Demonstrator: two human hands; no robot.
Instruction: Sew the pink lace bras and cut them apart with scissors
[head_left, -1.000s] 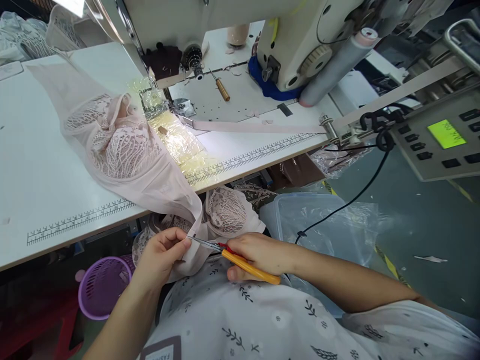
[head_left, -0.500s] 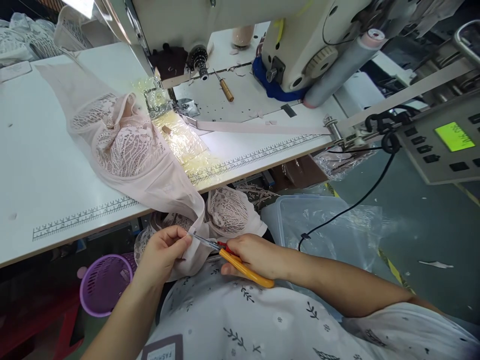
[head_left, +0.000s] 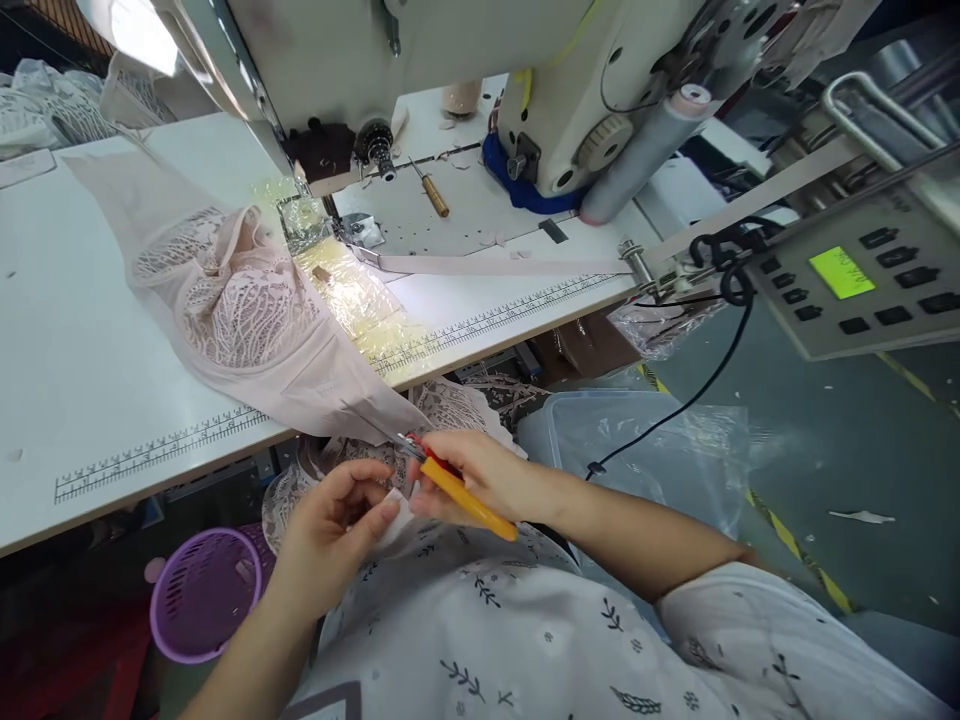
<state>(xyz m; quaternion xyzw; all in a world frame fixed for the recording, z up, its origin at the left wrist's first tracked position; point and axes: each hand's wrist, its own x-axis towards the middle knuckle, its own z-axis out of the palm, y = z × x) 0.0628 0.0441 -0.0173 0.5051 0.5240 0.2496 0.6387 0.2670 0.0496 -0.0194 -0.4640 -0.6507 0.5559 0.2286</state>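
Observation:
A pale pink lace bra (head_left: 259, 315) lies on the sewing table, its band draping over the front edge towards my hands. My right hand (head_left: 476, 470) is closed around scissors with orange and red handles (head_left: 469, 498). Their blades point left, beside the band at the table edge. Just below the blades, my left hand (head_left: 337, 530) has its fingers curled, with the thumb against a small pale end of fabric (head_left: 399, 508). My right fingertips are close to that same fabric. Another lace cup (head_left: 454, 405) shows under the table edge, partly hidden behind my right hand.
A sewing machine (head_left: 420, 50) stands at the back, with a small wooden-handled screwdriver (head_left: 433, 195) under its arm. Elastic tape (head_left: 502, 265) runs across the table to a feeder with a control panel (head_left: 885, 275). Below are a purple basket (head_left: 206, 595) and a clear plastic bin (head_left: 600, 430).
The scissors have moved up and left, away from the fabric between my left fingers. My left hand is slightly lower with its fingers looser, and the band has shifted near the table edge.

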